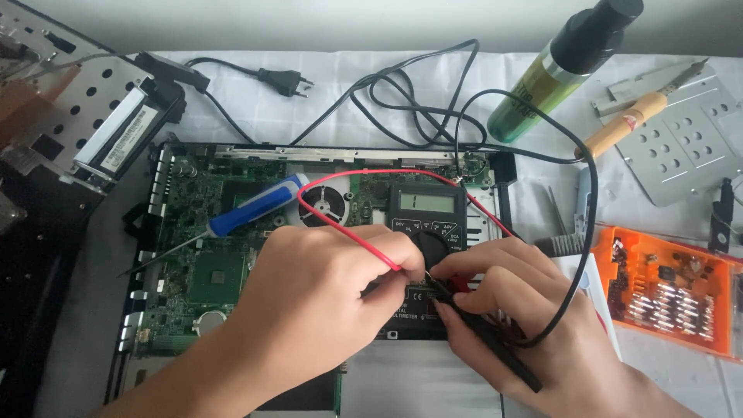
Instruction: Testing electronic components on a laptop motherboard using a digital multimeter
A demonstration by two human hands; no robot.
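Observation:
A black digital multimeter (427,213) lies on an opened device with a green circuit board (203,255). My left hand (317,286) pinches the end of the red test lead (348,224) at the meter's lower face. My right hand (515,302) grips the black probe (495,344), its tip meeting the left hand's fingers over the meter. The black lead wire (588,201) loops up and around to the right. What the fingertips touch is hidden.
A blue-handled screwdriver (248,207) rests on the board beside a small fan (323,205). A green spray bottle (561,66), a wooden-handled tool (627,124), metal brackets (689,147), an orange parts box (669,290), a power cable with plug (282,80) and a drive cage (85,116) surround it.

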